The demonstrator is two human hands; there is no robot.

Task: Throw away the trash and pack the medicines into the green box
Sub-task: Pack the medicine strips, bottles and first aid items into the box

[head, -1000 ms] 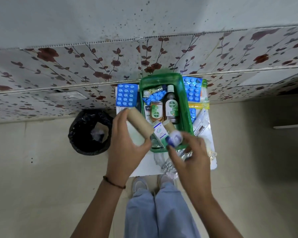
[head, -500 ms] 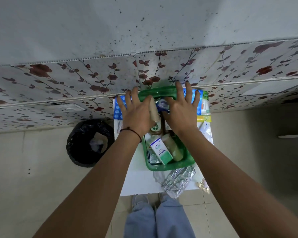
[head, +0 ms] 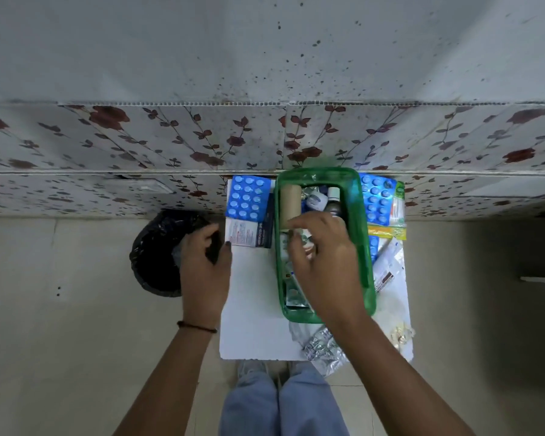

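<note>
The green box (head: 361, 247) stands on a small white table (head: 252, 325). A beige roll (head: 290, 202) lies at its far left, beside a small white bottle (head: 315, 201) and a dark bottle (head: 333, 199). My right hand (head: 324, 265) reaches down into the box's middle with fingertips curled among the items, hiding whatever they touch. My left hand (head: 203, 265) hovers at the table's left edge with fingers loosely curved and holding nothing. It is next to a white and blue carton (head: 249, 234). A blue blister pack (head: 247, 198) lies behind that carton.
A black-lined trash bin (head: 158, 256) stands on the floor, left of the table. Right of the box lie more blue blister packs (head: 376, 199), a yellow packet (head: 387, 231) and white sachets (head: 387, 269). Silver foil strips (head: 323, 344) and a crumpled wrapper (head: 401, 335) sit at the front edge. A flowered wall is close behind.
Both hands carried the beige roll and small bottle to the box's far end and left them there. The left hand pulled back to the table's left edge; the right moved to the box's middle.
</note>
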